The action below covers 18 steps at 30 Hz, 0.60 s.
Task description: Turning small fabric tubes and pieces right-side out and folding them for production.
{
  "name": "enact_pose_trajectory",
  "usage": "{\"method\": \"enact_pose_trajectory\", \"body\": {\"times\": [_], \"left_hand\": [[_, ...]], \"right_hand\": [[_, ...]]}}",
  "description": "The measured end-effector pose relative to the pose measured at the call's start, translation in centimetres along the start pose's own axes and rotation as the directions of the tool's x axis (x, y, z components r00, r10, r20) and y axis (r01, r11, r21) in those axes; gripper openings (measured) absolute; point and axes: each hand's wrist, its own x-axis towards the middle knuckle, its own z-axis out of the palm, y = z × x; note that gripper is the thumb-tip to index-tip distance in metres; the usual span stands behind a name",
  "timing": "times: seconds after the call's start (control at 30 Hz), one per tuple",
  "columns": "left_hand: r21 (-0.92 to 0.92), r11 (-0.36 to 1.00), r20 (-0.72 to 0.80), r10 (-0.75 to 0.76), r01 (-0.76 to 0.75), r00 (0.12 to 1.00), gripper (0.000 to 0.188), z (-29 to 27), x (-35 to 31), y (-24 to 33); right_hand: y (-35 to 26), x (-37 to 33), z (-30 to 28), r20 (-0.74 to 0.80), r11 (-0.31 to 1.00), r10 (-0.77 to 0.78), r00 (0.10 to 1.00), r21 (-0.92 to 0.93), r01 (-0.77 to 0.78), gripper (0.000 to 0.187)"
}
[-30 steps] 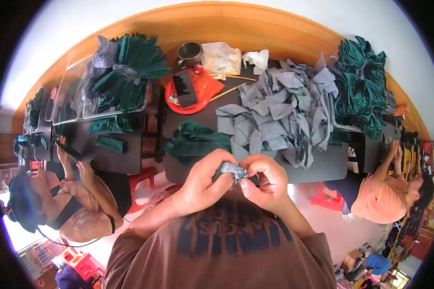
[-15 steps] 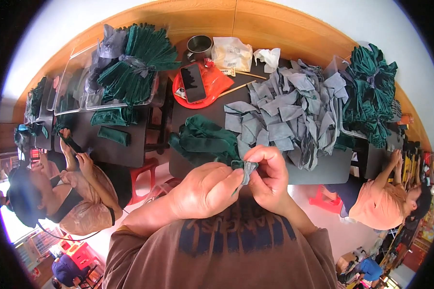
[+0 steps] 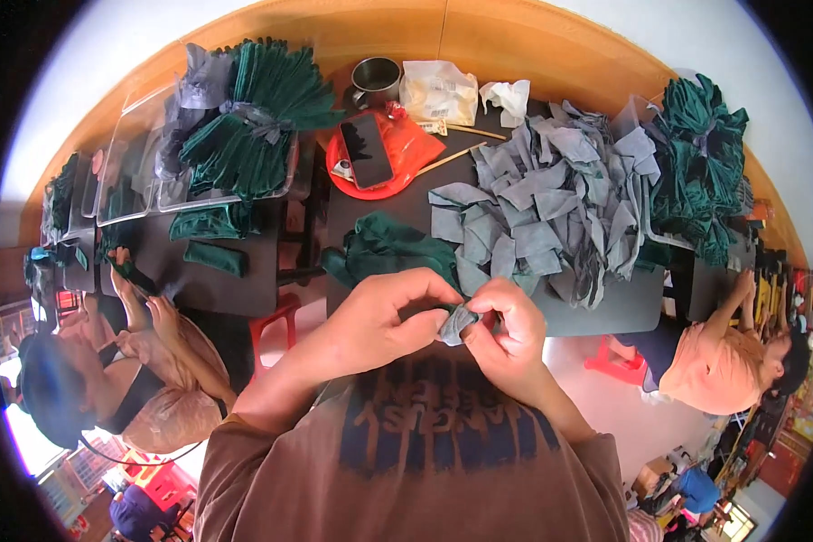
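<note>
Close in front of my chest, both hands meet at a small grey cloth piece (image 3: 457,326) with a bit of dark green fabric beside it. My left hand (image 3: 390,318) has its thumb and forefinger closed near the green edge of it. My right hand (image 3: 508,330) pinches the grey piece between thumb and fingers. Just beyond my hands a crumpled dark green velvet cloth (image 3: 388,250) lies on the table. To its right spreads a loose heap of grey cloth pieces (image 3: 560,194).
A red plate (image 3: 378,188) carries a phone (image 3: 367,152), with chopsticks (image 3: 452,160) alongside. Behind stand a dark mug (image 3: 376,81), a paper packet (image 3: 440,92) and a tissue (image 3: 506,101). Green velvet bundles (image 3: 260,122) fill plastic bins on both sides. Co-workers sit left and right.
My left hand's fingers have shifted from lying over the cloth to pinching it from the side. The grey piece has turned and bunched between my hands. The whole view has tilted slightly.
</note>
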Motion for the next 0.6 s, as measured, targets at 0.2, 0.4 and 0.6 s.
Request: {"method": "enact_pose_trajectory", "body": {"times": [0.2,0.4,0.6], "left_hand": [[-0.15,0.988,0.02,-0.024,0.027,1.0,0.014,-0.7,-0.5,-1.9],[-0.218,0.968,0.063,-0.115,0.126,0.991,0.014,0.8,-0.1,-2.4],[-0.435,0.884,0.046,-0.168,0.172,0.985,0.012,3.3,0.5,-3.4]], "right_hand": [[-1.3,-0.2,1.5,0.012,0.985,0.17,0.985,0.01,-0.171,0.026],[-1.4,-1.4,0.6,0.025,0.986,0.162,0.986,-0.032,-0.161,0.024],[-1.4,-1.1,-2.7,0.212,0.965,0.226,0.951,0.084,-0.248,0.022]]}}
